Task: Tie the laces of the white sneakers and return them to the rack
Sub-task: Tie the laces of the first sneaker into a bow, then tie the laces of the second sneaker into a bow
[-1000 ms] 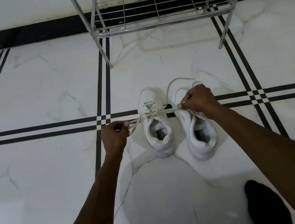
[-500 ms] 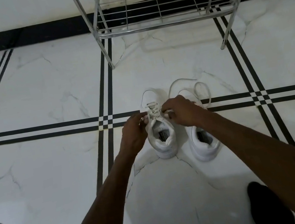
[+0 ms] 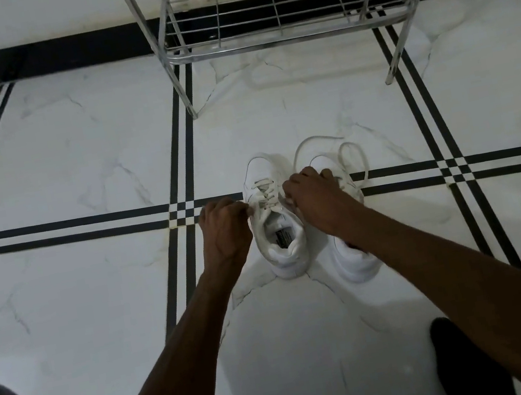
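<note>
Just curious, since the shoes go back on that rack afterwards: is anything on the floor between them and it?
Nothing visible. Only bare white marble floor lies between the two white sneakers and the silver metal wire rack, whose bottom shelf looks empty.

Left hand (image 3: pixel 223 230) and right hand (image 3: pixel 317 203) fisted, arms outstretched

Two sneakers (image 3: pixel 278 225) side by side on floor (image 3: pixel 71 161), rack (image 3: pixel 286 37) behind, hands either side of left one.
</note>
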